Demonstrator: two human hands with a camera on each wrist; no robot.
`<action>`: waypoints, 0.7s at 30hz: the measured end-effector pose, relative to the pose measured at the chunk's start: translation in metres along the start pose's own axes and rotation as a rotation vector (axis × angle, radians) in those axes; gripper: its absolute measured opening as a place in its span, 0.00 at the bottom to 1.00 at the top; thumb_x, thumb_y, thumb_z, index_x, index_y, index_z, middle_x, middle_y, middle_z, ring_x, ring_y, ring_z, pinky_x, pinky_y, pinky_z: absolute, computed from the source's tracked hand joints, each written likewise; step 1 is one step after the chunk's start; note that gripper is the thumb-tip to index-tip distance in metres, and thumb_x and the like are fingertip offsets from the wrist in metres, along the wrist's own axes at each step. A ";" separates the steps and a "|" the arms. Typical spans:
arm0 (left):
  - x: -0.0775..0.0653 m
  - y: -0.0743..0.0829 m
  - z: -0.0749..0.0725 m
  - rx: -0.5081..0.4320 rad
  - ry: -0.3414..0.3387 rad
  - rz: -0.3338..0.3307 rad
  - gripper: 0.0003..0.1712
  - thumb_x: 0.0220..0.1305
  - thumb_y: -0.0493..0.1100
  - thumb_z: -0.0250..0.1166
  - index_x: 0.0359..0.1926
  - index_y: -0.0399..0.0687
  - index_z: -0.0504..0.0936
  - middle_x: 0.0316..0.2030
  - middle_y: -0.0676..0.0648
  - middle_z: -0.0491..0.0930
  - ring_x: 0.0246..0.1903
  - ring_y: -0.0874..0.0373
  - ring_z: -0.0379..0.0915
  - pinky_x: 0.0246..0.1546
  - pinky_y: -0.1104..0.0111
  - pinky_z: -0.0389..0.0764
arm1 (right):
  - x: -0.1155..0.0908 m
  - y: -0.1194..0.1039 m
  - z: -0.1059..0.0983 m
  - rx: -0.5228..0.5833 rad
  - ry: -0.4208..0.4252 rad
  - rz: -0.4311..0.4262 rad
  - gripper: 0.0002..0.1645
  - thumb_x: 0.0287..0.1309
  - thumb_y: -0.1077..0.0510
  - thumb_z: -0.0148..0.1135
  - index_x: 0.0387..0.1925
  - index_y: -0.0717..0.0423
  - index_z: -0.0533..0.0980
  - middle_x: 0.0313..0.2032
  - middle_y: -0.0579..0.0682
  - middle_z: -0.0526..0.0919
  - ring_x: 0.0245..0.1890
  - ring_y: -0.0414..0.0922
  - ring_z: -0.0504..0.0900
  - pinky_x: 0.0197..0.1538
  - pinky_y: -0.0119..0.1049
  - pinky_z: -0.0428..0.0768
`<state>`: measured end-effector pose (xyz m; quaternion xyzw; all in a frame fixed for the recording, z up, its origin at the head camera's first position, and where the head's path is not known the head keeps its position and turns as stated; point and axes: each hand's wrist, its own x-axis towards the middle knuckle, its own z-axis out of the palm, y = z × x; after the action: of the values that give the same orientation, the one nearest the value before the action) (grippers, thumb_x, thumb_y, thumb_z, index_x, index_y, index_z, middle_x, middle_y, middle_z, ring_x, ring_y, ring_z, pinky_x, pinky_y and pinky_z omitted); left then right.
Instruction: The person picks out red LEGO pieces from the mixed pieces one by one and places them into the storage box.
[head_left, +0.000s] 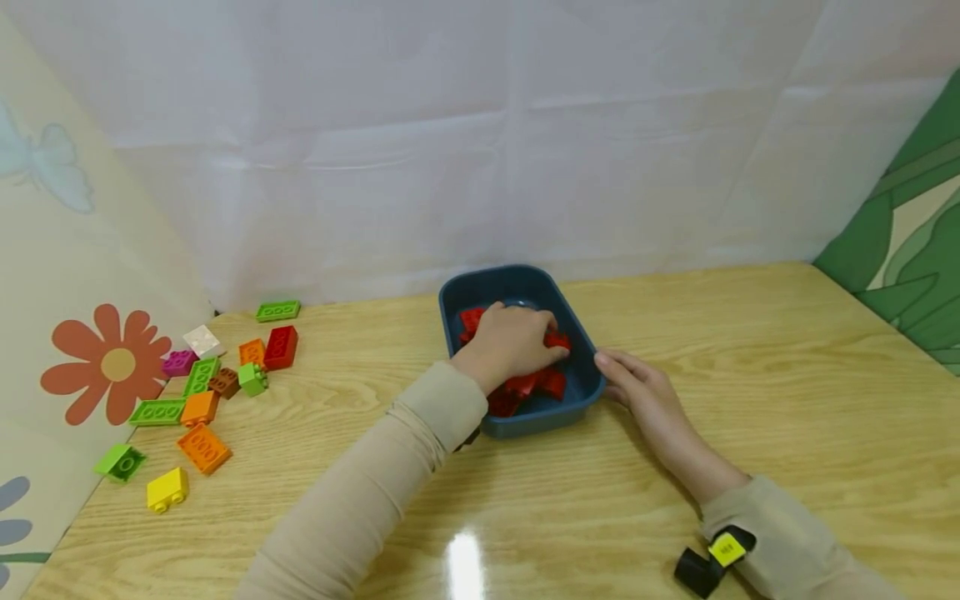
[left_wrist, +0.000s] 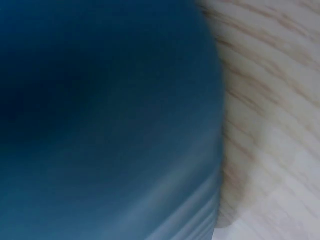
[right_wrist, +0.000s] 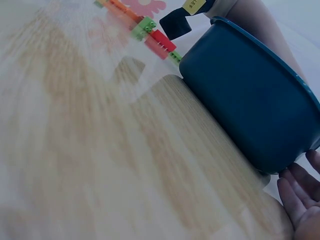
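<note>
My left hand reaches down into a blue plastic bin among red toy bricks. Red shows between its thumb and fingers, but the fingertips are partly hidden, so whether it grips a brick is unclear. Fingers of my right hand touch the outside of the bin's near right corner. From the right wrist view, these fingers look fairly straight against the bin's lower corner. Only blurred blue bin wall and wood grain fill the left wrist view.
Loose bricks lie on the wooden table at the left, including a yellow brick, an orange brick, a red brick and a white brick. A white cloth hangs behind the bin. Patterned panels flank the table.
</note>
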<state>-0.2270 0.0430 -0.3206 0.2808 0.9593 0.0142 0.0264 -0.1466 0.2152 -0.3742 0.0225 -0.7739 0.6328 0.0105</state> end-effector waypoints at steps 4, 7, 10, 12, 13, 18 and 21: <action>-0.001 0.001 -0.001 -0.012 0.006 -0.002 0.28 0.62 0.65 0.51 0.58 0.60 0.75 0.56 0.56 0.80 0.54 0.58 0.73 0.66 0.52 0.64 | 0.000 0.000 0.000 0.014 0.002 -0.003 0.38 0.65 0.43 0.50 0.61 0.72 0.66 0.40 0.24 0.78 0.42 0.25 0.78 0.43 0.17 0.79; -0.001 0.001 -0.002 -0.020 0.021 0.000 0.27 0.64 0.64 0.50 0.58 0.61 0.75 0.56 0.56 0.80 0.55 0.58 0.73 0.64 0.54 0.67 | 0.000 0.001 0.000 0.012 0.001 -0.003 0.38 0.64 0.43 0.50 0.61 0.72 0.66 0.40 0.25 0.78 0.42 0.25 0.78 0.43 0.17 0.79; -0.003 0.001 -0.003 -0.025 0.046 0.004 0.24 0.66 0.62 0.49 0.57 0.62 0.76 0.56 0.56 0.79 0.55 0.58 0.73 0.62 0.55 0.69 | 0.000 0.000 0.000 0.009 0.000 -0.002 0.38 0.65 0.43 0.49 0.61 0.72 0.66 0.40 0.24 0.77 0.42 0.25 0.78 0.43 0.17 0.79; -0.004 0.001 -0.003 -0.027 0.072 0.008 0.22 0.67 0.60 0.49 0.57 0.62 0.77 0.56 0.56 0.80 0.54 0.58 0.73 0.60 0.57 0.71 | 0.000 0.000 0.000 0.009 -0.001 -0.001 0.38 0.65 0.43 0.49 0.61 0.72 0.66 0.40 0.24 0.77 0.42 0.25 0.78 0.43 0.16 0.79; -0.005 0.000 -0.004 -0.030 0.087 0.010 0.21 0.67 0.59 0.49 0.56 0.62 0.77 0.55 0.56 0.80 0.53 0.59 0.73 0.59 0.58 0.72 | 0.000 0.000 0.000 0.007 0.000 -0.001 0.38 0.65 0.43 0.49 0.61 0.72 0.66 0.40 0.24 0.77 0.43 0.25 0.78 0.43 0.16 0.79; -0.012 -0.004 -0.007 -0.041 0.194 0.026 0.18 0.67 0.55 0.52 0.53 0.62 0.79 0.50 0.57 0.83 0.46 0.60 0.76 0.51 0.62 0.77 | 0.000 0.000 0.000 0.007 0.007 0.001 0.38 0.64 0.43 0.50 0.61 0.72 0.66 0.40 0.25 0.78 0.42 0.26 0.78 0.42 0.17 0.79; -0.016 -0.007 -0.010 -0.030 0.259 0.038 0.17 0.67 0.54 0.52 0.52 0.62 0.80 0.47 0.57 0.84 0.42 0.61 0.77 0.46 0.63 0.78 | 0.000 0.000 0.000 0.013 0.013 0.004 0.39 0.64 0.43 0.50 0.60 0.73 0.66 0.39 0.24 0.78 0.42 0.26 0.78 0.42 0.17 0.79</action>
<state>-0.2182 0.0279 -0.3102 0.2942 0.9489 0.0650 -0.0937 -0.1465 0.2155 -0.3743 0.0170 -0.7698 0.6379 0.0143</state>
